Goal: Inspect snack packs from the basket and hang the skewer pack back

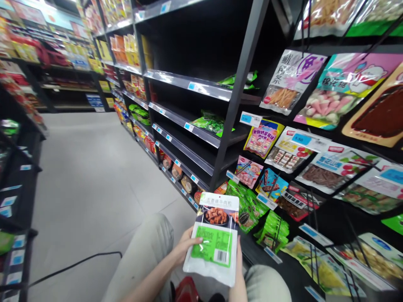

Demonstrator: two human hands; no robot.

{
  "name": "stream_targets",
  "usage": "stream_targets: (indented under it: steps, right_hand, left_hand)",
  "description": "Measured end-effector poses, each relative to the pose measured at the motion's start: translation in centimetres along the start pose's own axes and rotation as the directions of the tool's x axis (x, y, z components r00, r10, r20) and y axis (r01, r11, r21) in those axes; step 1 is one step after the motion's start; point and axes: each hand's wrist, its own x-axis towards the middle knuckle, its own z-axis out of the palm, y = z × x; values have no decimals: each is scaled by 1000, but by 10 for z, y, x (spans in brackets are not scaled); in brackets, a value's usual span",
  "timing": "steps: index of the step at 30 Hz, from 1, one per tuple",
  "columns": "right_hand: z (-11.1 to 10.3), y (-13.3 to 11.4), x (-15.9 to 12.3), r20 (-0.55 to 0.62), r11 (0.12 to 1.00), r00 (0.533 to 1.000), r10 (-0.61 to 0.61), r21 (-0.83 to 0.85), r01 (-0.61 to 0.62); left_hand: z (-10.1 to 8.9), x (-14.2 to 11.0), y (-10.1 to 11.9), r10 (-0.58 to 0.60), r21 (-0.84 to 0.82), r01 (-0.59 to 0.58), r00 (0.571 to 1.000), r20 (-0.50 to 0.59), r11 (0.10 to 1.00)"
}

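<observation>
A white snack pouch (210, 272) with a green label, a barcode and a picture of brown meat cubes is held upright in front of my knees. My left hand (186, 247) grips its left edge, the thumb lying over the green label. Along the right edge my right hand (238, 268) holds the pouch, most of its fingers hidden behind it. Just beyond the pouch, green snack bags (248, 205) hang on the rack, and more green packs (273, 230) hang beside them.
Hanging snack bags (283, 82) fill the rack at right, with price tags (307, 141) on the hooks. Dark shelves (185, 79) run away ahead, some holding green packages (209, 122). Grey floor (85, 176) stretches along the aisle. A black cable (75, 264) crosses at lower left.
</observation>
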Motion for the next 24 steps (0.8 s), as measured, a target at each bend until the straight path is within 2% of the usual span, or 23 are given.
stream_targets:
  steps: [2, 4, 7, 13, 24]
  right_hand:
    - [-1, -2, -2, 34, 996, 997, 66, 63, -68]
    - [-2, 2, -4, 42, 993, 996, 81, 88, -85]
    - [-3, 10, -3, 20, 1000, 999, 26, 2, -26]
    - [-8, 14, 2, 2, 985, 998, -60, -162, 59]
    - [-12, 15, 8, -19, 964, 994, -110, -245, 102]
  left_hand:
    - [-9, 3, 5, 9, 10, -9, 1000, -30, 1000]
    - [-16, 4, 8, 3, 19, -3, 999, -44, 1000]
    - [-19, 3, 8, -46, 26, 46, 999, -15, 999]
    - [-15, 0, 5, -137, 33, 135, 987, 87, 990]
    - [-19, 5, 2, -135, 84, 129, 988, 81, 988]
